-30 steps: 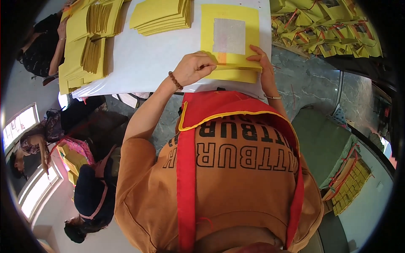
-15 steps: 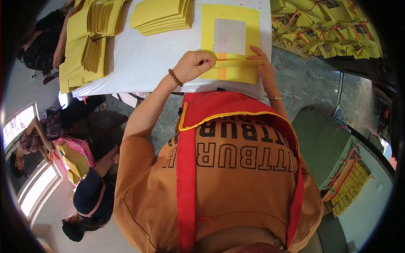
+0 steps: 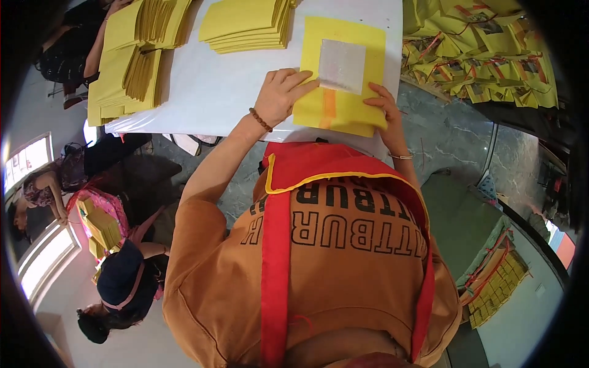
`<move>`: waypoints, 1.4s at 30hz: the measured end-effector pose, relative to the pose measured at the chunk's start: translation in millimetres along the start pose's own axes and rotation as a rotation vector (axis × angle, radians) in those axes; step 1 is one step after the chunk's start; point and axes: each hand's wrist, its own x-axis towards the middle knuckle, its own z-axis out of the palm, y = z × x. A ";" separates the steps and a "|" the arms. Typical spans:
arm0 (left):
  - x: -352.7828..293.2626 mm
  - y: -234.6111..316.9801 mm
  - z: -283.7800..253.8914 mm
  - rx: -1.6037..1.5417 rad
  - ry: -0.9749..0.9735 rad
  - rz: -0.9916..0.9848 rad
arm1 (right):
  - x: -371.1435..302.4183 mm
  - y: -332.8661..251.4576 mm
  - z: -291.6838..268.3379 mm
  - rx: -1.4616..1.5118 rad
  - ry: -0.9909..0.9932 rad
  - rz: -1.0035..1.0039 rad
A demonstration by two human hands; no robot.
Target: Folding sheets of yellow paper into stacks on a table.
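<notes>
A yellow paper sheet (image 3: 374,55) lies at the near right of the white table, with a silvery-white square (image 3: 342,66) on it and a short orange strip (image 3: 329,105) below that square. My left hand (image 3: 279,98), a beaded bracelet on its wrist, reaches over the sheet's left edge. Its fingers are stretched out, their tips by the square's lower left corner. At the right edge my right hand (image 3: 390,116) has its fingers bent over the paper, holding the border; the thumb is partly hidden.
Folded yellow paper stacks (image 3: 244,27) stand at the table's back, with taller piles (image 3: 126,67) along the left. Bundled yellow paper (image 3: 485,55) with red ties lies beyond the right edge. People sit at the left, one near a pink cloth (image 3: 113,205).
The near flap pinched by my left hand now lies flat, showing the orange strip fully. My left fingers have straightened out. The table and sheet sit slightly lower and further right in view.
</notes>
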 end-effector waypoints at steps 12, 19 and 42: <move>-10.4 28.1 -30.8 -0.127 -0.080 0.142 | -12.6 -49.4 -18.2 -0.644 -0.278 -0.254; 12.5 19.2 -2.2 -0.359 -0.052 -0.470 | 1.8 -42.7 5.0 -0.161 0.094 0.243; 48.0 12.3 -7.7 -0.733 -0.016 -0.920 | 24.5 -27.4 22.6 -0.186 0.457 0.206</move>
